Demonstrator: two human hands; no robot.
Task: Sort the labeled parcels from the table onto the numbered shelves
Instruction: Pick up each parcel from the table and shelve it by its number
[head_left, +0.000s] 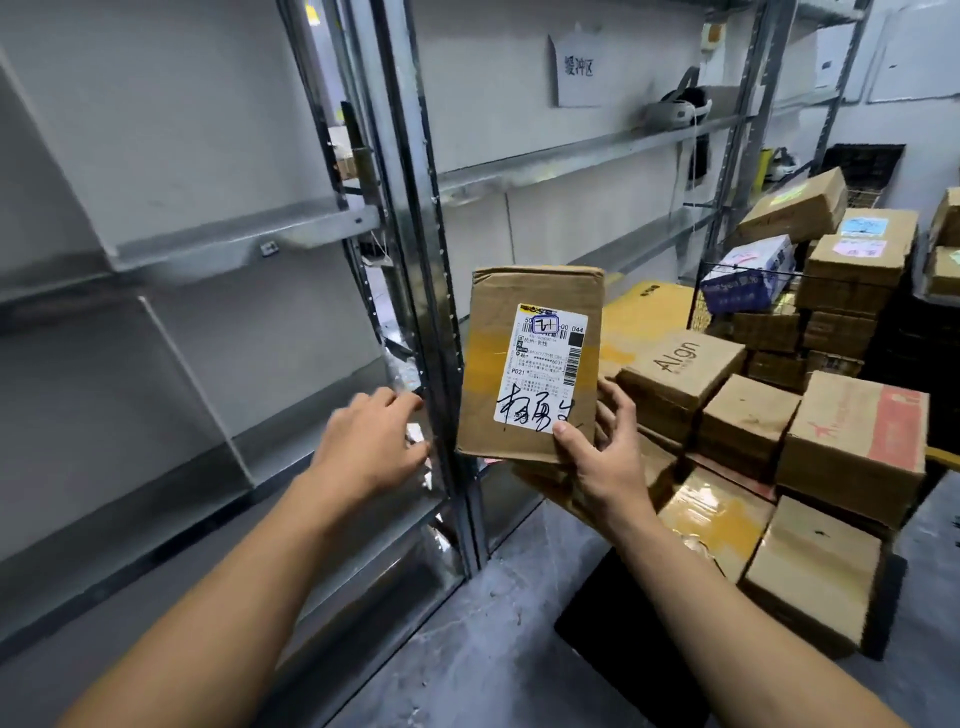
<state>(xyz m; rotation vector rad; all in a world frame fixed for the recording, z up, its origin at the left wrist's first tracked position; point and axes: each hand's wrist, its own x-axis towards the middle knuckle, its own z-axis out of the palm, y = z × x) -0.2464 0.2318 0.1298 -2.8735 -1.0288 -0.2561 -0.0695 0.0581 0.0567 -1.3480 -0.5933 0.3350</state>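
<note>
Right hand grips one labeled parcel; left hand, loose and holding nothing, nears the shelves. Many piled parcels wait: most sorting seems left.

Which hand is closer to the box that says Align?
Right. The right hand, gripping the labeled parcel, is just beside the Align box. The left hand is farther off, past the parcel, by the shelf post.

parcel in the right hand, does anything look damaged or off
The brown cardboard parcel held by the right hand has a crumpled, dented top edge, and black handwriting is scrawled over its white shipping label.
</note>
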